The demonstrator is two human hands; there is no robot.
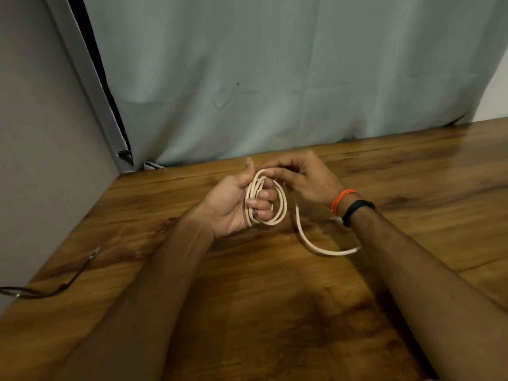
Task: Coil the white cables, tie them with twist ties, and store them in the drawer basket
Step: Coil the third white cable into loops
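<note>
You are looking down at a dark wooden surface [275, 312] with bold brown grain and a faint sheen. Behind it hangs a pale grey-blue curtain [275, 78], creased, its hem meeting the far edge of the wood. To your left stands a plain beige wall [35, 119], with a grey metal frame [90, 86] slanting beside a dark gap. A strip of white wall [494, 86] shows at far right. The light is dim and warm.

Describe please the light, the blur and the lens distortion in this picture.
Head view: the light is dim and warm, with a soft sheen on the wooden table; the loose tail of the white cable is smeared by motion blur, while the coil in the left hand is sharper; the right hand is slightly soft; the wide-angle lens bends the grey frame at left.
</note>
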